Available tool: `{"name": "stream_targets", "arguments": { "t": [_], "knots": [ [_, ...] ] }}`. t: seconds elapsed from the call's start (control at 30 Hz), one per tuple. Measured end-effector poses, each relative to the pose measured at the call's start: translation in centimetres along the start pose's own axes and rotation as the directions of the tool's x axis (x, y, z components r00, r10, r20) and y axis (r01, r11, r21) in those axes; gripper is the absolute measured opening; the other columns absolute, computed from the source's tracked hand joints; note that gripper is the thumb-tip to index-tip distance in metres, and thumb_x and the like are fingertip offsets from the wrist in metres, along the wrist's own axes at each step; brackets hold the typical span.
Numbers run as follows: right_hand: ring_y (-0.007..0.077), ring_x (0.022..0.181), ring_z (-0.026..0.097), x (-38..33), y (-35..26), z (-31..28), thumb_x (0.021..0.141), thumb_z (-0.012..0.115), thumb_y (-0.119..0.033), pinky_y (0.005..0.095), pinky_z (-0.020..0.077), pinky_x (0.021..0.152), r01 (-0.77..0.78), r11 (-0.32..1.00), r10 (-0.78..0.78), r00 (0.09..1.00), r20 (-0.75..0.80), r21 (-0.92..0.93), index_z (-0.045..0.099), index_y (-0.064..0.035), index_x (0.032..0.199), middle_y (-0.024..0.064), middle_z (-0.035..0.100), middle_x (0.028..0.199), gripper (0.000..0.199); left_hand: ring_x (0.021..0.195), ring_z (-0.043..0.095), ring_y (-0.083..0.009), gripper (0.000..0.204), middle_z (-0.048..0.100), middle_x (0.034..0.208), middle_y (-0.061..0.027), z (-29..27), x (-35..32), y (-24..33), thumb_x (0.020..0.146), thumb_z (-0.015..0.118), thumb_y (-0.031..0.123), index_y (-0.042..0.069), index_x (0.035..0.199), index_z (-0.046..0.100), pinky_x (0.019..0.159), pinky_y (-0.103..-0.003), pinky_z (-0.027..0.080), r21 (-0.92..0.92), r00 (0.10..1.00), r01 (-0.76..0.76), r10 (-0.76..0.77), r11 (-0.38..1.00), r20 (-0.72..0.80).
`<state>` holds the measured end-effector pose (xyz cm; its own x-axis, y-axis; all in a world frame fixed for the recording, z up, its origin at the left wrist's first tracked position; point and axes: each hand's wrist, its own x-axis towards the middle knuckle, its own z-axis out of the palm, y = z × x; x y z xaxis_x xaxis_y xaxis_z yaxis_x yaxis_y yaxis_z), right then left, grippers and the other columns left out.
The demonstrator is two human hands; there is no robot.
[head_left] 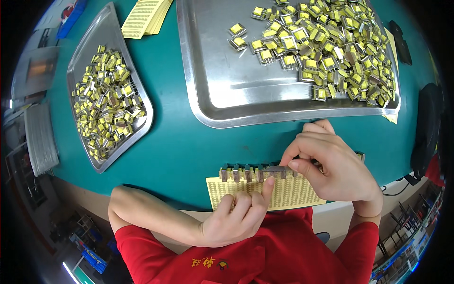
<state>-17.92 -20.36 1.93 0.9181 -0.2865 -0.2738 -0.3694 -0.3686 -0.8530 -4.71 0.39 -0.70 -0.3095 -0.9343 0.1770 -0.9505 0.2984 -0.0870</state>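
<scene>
- The left hand [236, 215] is closest to us, just in front of the yellow sheet [283, 194]. Its fingers are curled together, and one fingertip presses on the sheet, touching the row of small parts [250, 173].
- The row of small parts stands along the far edge of the yellow sheet. Its long way runs left to right.
- The right hand [336, 165] is over the right end of the sheet. Its thumb and first finger pinch a part at the right end of the row, so this hand is the nearer one to that end.
- Behind the sheet sits a big metal tray [227, 85] with a heap of yellow parts.
- Left of the sheet and farther back is a small metal tray [101, 33], also full of yellow parts.
- All of it rests on a green table [175, 142].
</scene>
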Motion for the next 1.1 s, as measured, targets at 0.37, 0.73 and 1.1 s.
{"name": "stream_targets", "arguments": {
  "t": [0.37, 0.73, 1.1],
  "knots": [
    [0.0221, 0.07, 0.049, -0.2, 0.6, 1.0, 0.084, 0.065, -0.002, 0.0326, 0.0376, 0.082, 0.052, 0.999, -0.051, 0.994, -0.101, 0.007, 0.066, -0.0062, 0.084, 0.0026, 0.054, 0.067, 0.005, 0.073, 0.048, -0.0129, 0.052, 0.039, 0.086, -0.0025, -0.2, 0.1, 0.1, 0.077, 0.054, 0.006, -0.001, 0.127, 0.065, 0.057, -0.024, 0.038, 0.016, 0.999, 0.019, -0.019, 1.0, 0.046],
    [0.0176, 0.069, 0.049, -0.6, 0.6, -0.2, 0.083, 0.064, -0.001, 0.0303, 0.038, 0.082, -0.056, 0.998, 0.056, 0.993, -0.107, 0.003, 0.067, -0.0074, 0.086, -0.0007, 0.057, 0.067, 0.007, 0.072, 0.054, -0.0152, 0.048, 0.046, 0.086, -0.0043, -0.1, 0.2, -0.1, 0.079, 0.061, 0.009, 0.001, 0.126, 0.064, 0.052, -0.026, 0.039, -0.03, 1.0, 0.001, -0.001, 1.0, 0.017],
    [0.0198, 0.078, 0.048, -0.6, 0.2, -0.4, 0.083, 0.066, -0.002, 0.031, 0.0374, 0.085, -0.071, 0.997, 0.07, 0.996, -0.046, -0.022, 0.068, -0.0088, 0.086, 0.0002, 0.053, 0.068, 0.008, 0.083, 0.052, -0.0135, 0.049, 0.051, 0.108, -0.0023, 0.3, 0.2, -0.1, 0.079, 0.059, 0.008, 0.012, 0.128, 0.065, 0.059, -0.025, 0.039, -0.007, 0.994, -0.108, 0.108, 0.994, -0.028]
  ]
}}
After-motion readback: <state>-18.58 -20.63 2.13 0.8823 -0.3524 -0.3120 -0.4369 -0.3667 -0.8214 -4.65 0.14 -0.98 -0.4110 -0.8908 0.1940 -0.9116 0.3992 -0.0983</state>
